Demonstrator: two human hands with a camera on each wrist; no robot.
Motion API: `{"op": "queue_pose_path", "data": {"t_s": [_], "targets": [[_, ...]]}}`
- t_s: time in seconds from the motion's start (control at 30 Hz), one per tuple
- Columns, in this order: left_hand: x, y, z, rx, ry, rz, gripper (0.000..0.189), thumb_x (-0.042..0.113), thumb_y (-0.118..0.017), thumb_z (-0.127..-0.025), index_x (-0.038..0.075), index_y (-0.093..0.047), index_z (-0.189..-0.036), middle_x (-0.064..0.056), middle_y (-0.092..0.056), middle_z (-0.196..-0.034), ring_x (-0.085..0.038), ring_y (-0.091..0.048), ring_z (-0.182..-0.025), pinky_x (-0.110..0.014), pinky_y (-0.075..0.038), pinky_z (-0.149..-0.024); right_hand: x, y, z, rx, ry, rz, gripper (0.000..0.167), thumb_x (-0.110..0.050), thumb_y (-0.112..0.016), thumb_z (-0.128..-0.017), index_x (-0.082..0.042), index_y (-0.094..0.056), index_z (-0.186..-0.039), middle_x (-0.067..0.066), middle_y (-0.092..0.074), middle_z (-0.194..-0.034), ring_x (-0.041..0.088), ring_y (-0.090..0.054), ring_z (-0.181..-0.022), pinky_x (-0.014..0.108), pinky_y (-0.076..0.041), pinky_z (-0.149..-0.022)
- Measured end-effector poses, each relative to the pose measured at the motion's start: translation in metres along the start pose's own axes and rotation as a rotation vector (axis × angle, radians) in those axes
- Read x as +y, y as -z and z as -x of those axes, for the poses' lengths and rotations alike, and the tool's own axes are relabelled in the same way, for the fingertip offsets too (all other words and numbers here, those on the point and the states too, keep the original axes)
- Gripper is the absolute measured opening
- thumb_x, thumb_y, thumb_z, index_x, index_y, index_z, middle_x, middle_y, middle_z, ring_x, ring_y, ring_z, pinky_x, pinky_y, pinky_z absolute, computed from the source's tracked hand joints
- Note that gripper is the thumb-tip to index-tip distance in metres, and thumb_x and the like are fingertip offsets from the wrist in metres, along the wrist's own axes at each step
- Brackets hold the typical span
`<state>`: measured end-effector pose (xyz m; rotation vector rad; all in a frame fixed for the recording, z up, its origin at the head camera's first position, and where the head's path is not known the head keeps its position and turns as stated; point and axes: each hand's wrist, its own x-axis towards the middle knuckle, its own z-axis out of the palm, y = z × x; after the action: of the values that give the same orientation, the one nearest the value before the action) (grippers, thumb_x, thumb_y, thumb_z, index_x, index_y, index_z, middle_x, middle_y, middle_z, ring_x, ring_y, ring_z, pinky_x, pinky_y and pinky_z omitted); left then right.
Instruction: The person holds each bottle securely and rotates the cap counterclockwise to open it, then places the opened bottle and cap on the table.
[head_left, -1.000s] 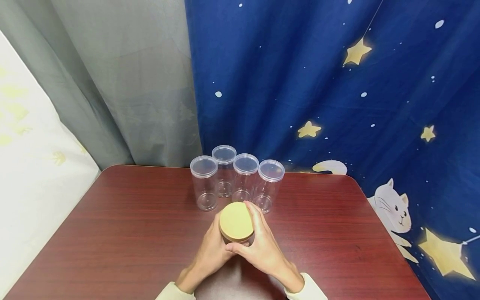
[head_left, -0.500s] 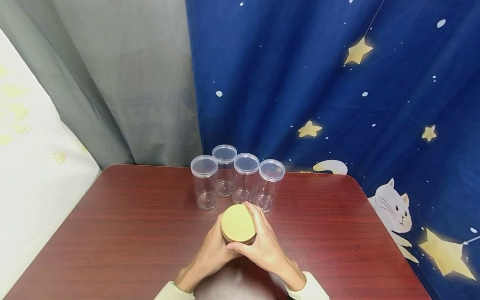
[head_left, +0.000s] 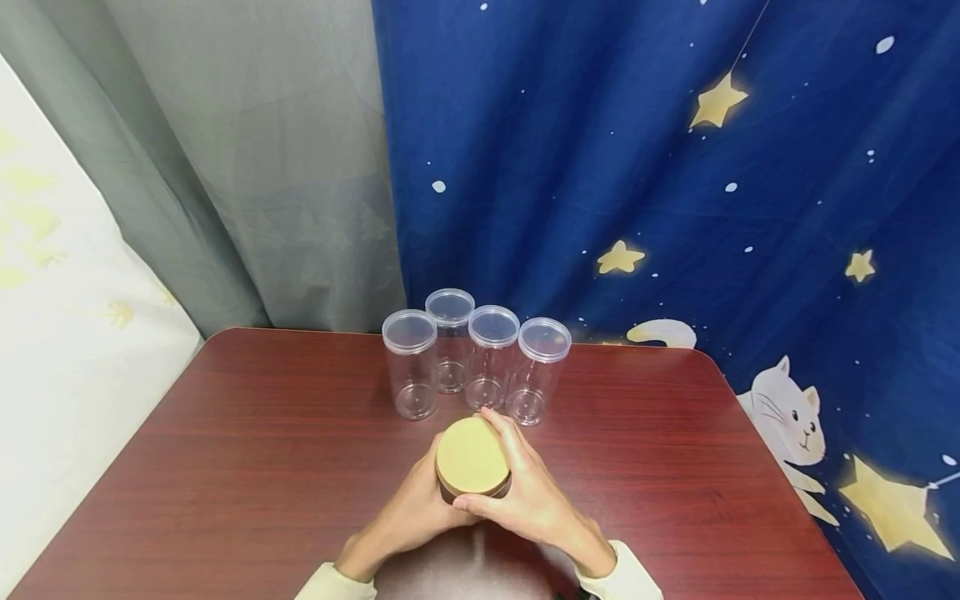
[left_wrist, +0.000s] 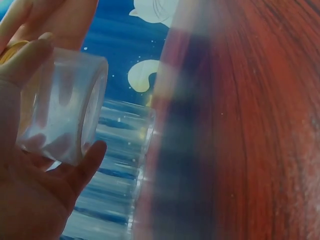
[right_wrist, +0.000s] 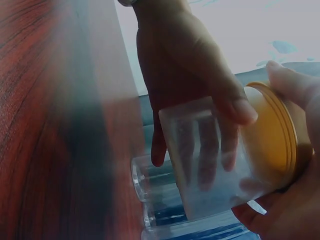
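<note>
A clear, short plastic jar [right_wrist: 210, 160] with a yellow screw lid [head_left: 473, 456] is held above the table, near its middle. My left hand [head_left: 420, 508] wraps its fingers round the jar's body, as the right wrist view shows. My right hand [head_left: 536, 504] grips the lid, thumb on the near side and fingers on the far right side. No contents show through the jar's wall. From the head view, the lid and hands hide most of the body. Beyond my hands stand several tall clear jars [head_left: 411, 367] with translucent lids, upright and close together.
The dark red wooden table [head_left: 262, 450] reaches back to a grey curtain [head_left: 300, 167] and a blue star-patterned curtain [head_left: 525, 167]. White patterned fabric [head_left: 67, 333] hangs along the left. The tall jars stand near the table's back edge.
The yellow-lidded jar and both hands have come slightly toward me, and the lid looks a little bigger. Both hands keep their hold. The tall jars stay in place.
</note>
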<state>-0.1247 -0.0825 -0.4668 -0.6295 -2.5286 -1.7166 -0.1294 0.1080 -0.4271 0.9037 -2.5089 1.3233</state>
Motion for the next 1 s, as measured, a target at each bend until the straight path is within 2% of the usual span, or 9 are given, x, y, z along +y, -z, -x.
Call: {"op": "queue_pose_path", "data": {"t_s": [0.2, 0.43, 0.57, 0.67, 0.77, 0.9, 1.0], "targets": [[-0.0012, 0.0045, 0.0015, -0.07, -0.038, 0.047, 0.102, 0.025, -0.091, -0.066, 0.031, -0.032, -0.149, 0.01, -0.052, -0.135, -0.012, -0.054, -0.121, -0.032, -0.042, -0.107, -0.0014, 0.0039, 0.0017, -0.054, -0.002, -0.031, 0.105, -0.039, -0.086, -0.074, -0.024, -0.022, -0.156, -0.001, -0.047, -0.146, 0.018, -0.05, -0.129, 0.042, -0.042, -0.107], [-0.0034, 0.0073, 0.003, -0.108, -0.049, 0.065, 0.1, 0.032, -0.091, -0.068, 0.031, -0.032, -0.149, 0.01, -0.055, -0.134, -0.012, -0.055, -0.12, -0.031, -0.042, -0.106, 0.0022, 0.0063, 0.0006, -0.084, 0.108, -0.064, 0.106, -0.036, -0.085, -0.077, -0.016, -0.017, -0.156, 0.001, -0.048, -0.145, 0.018, -0.051, -0.129, 0.036, -0.041, -0.108], [-0.0029, 0.0071, 0.0026, -0.114, -0.041, 0.073, 0.093, 0.034, -0.09, -0.07, 0.029, -0.035, -0.145, 0.009, -0.057, -0.131, -0.012, -0.056, -0.118, -0.031, -0.044, -0.105, 0.003, 0.0081, -0.0006, -0.086, 0.159, -0.069, 0.105, -0.038, -0.084, -0.079, -0.012, -0.015, -0.154, 0.004, -0.042, -0.148, 0.019, -0.049, -0.131, 0.033, -0.038, -0.11], [-0.0021, 0.0065, 0.0018, -0.101, -0.04, 0.069, 0.093, 0.034, -0.09, -0.07, 0.028, -0.035, -0.145, 0.009, -0.056, -0.131, -0.012, -0.056, -0.119, -0.031, -0.043, -0.105, 0.0029, 0.0094, -0.0006, -0.078, 0.157, -0.048, 0.106, -0.042, -0.083, -0.079, -0.013, -0.014, -0.154, 0.003, -0.037, -0.152, 0.019, -0.046, -0.133, 0.031, -0.035, -0.112], [-0.0025, 0.005, 0.0008, -0.061, -0.052, 0.047, 0.093, 0.036, -0.09, -0.069, 0.027, -0.036, -0.145, 0.008, -0.055, -0.132, -0.012, -0.056, -0.118, -0.032, -0.044, -0.105, 0.0023, 0.0097, -0.0003, -0.057, 0.138, 0.006, 0.108, -0.046, -0.082, -0.077, -0.012, -0.015, -0.154, 0.002, -0.035, -0.154, 0.02, -0.044, -0.136, 0.032, -0.034, -0.113], [-0.003, 0.0016, -0.0005, 0.029, -0.045, -0.023, 0.094, 0.036, -0.09, -0.068, 0.023, -0.039, -0.145, 0.007, -0.056, -0.132, -0.011, -0.056, -0.118, -0.034, -0.045, -0.103, 0.0001, 0.0079, -0.0004, 0.017, 0.093, 0.157, 0.105, -0.058, -0.078, -0.077, -0.012, -0.023, -0.153, 0.003, -0.039, -0.152, 0.021, -0.044, -0.136, 0.039, -0.039, -0.111], [-0.0023, -0.0016, -0.0014, 0.092, -0.01, -0.086, 0.094, 0.033, -0.091, -0.067, 0.02, -0.041, -0.145, 0.007, -0.055, -0.134, -0.01, -0.055, -0.119, -0.036, -0.046, -0.103, -0.0009, 0.0064, -0.0007, 0.102, 0.092, 0.291, 0.099, -0.067, -0.071, -0.078, -0.01, -0.033, -0.15, 0.006, -0.046, -0.144, 0.022, -0.047, -0.131, 0.043, -0.045, -0.104]]}}
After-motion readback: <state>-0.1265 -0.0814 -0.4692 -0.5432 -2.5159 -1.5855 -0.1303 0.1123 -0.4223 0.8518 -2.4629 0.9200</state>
